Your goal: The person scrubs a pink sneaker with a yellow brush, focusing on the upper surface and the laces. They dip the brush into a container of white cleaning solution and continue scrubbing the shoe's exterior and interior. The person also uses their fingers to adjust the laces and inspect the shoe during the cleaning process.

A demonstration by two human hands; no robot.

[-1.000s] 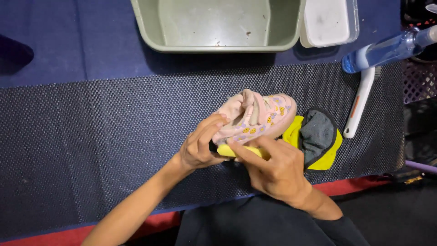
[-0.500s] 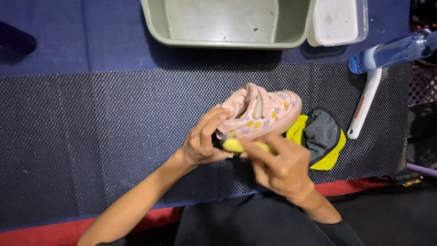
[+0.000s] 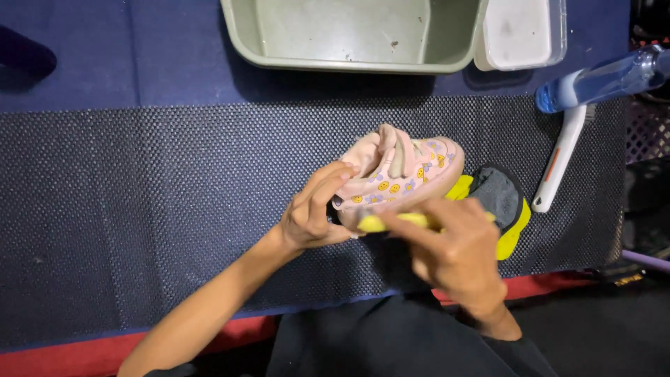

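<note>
Head view looks down on a small pink child's shoe with yellow smiley prints (image 3: pixel 401 174), held just above a dark textured rubber mat (image 3: pixel 139 195). Left hand (image 3: pixel 314 213) grips the shoe's heel end, fingers curled round it. Right hand (image 3: pixel 453 248) pinches a yellow cloth (image 3: pixel 380 223) against the shoe's sole edge. Behind the shoe lies a grey-and-yellow sponge pad (image 3: pixel 499 202); beyond it a white-handled brush (image 3: pixel 558 160), a blue spray bottle (image 3: pixel 600 80) and a green plastic basin (image 3: pixel 251 42).
</note>
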